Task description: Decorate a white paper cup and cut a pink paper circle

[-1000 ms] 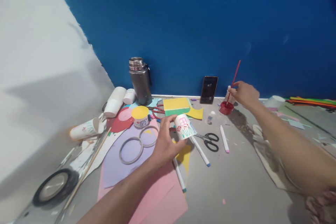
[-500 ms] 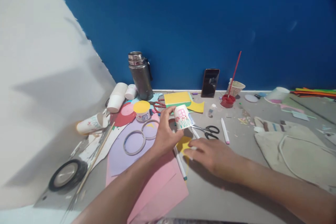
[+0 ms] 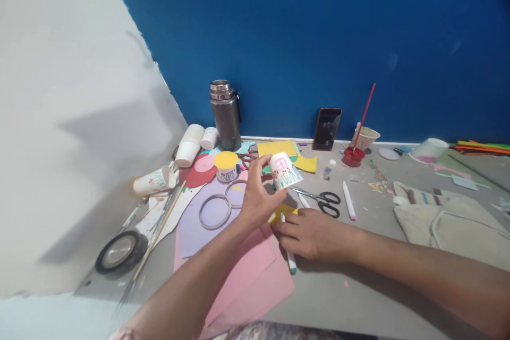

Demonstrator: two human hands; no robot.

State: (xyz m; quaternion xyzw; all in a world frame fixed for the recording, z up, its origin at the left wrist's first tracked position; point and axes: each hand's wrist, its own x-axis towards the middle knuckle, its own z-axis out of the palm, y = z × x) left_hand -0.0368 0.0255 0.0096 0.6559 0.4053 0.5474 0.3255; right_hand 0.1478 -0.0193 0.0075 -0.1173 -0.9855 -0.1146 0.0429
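My left hand (image 3: pixel 261 191) is closed around a small white paper cup (image 3: pixel 285 170), thumb below and fingers behind. The cup is tilted and bears a drawn pink window, red flowers and green grass. Lower and to the right, the fingers of my right hand (image 3: pixel 314 235) are curled over a white marker (image 3: pixel 291 259) with a green end. Part of that marker is hidden under the fingers. Yellow paper (image 3: pixel 285 211) shows just beyond them. Black-handled scissors (image 3: pixel 329 203) lie behind the right hand, and a pink-ended marker (image 3: pixel 349 202) is to their right.
Pink paper (image 3: pixel 255 297) and purple paper (image 3: pixel 195 234) lie at left, with a ring (image 3: pixel 215 227) on top. A steel flask (image 3: pixel 226 122), a phone (image 3: pixel 326 128) and a red paint pot (image 3: pixel 353 156) stand along the wall. Black tape (image 3: pixel 121 252) and a cloth bag (image 3: pixel 418 218) flank the sides.
My right hand has moved left onto the green-ended marker, which has turned slightly. The cup in my left hand has tilted more. The whole view has shifted a little.
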